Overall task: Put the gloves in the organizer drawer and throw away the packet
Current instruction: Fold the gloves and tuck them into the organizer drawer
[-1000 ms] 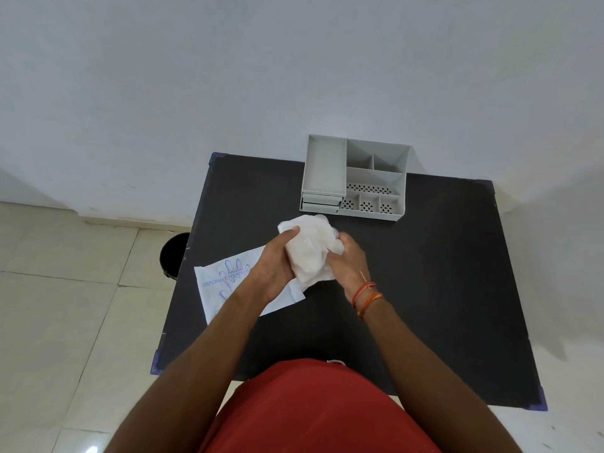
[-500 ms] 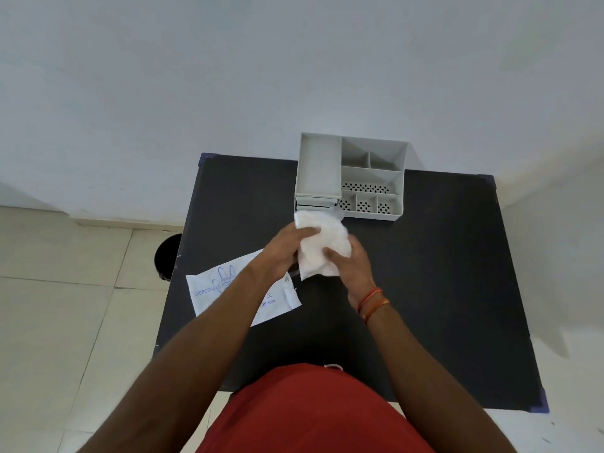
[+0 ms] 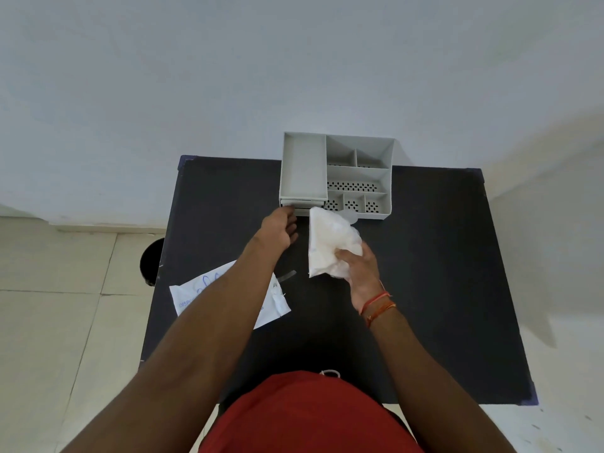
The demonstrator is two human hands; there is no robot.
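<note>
Bin: we see a dark round bin on the floor, just beside the table's left edge and partly hidden by it.
Packet: the white printed packet lies flat on the black table at the near left, our left forearm crossing over most of it; it has not been thrown away.
Left hand: we reach toward the drawer front at the organizer's lower left. The fingers are curled loosely with nothing in them, their tips at or just short of the drawer face; we cannot tell whether they touch it.
Drawer: we judge it closed, only its front edges showing under the long tray compartment.
Organizer: the grey divided box stands at the far edge of the table against the wall, its compartments bare.
Gloves: a crumpled white bundle held above the table, just in front of the organizer.
Right hand: closed around the lower part of the bundle, thumb pressed over it.
Risk, organizer: it looks light, so a one-handed pull may drag the whole box forward instead of opening the drawer.
Risk, gloves: the bundle is loose and bulky; it may spring up and jam a shallow drawer.
Risk, packet: our left arm sweeping back could brush it off the table's edge.
</note>
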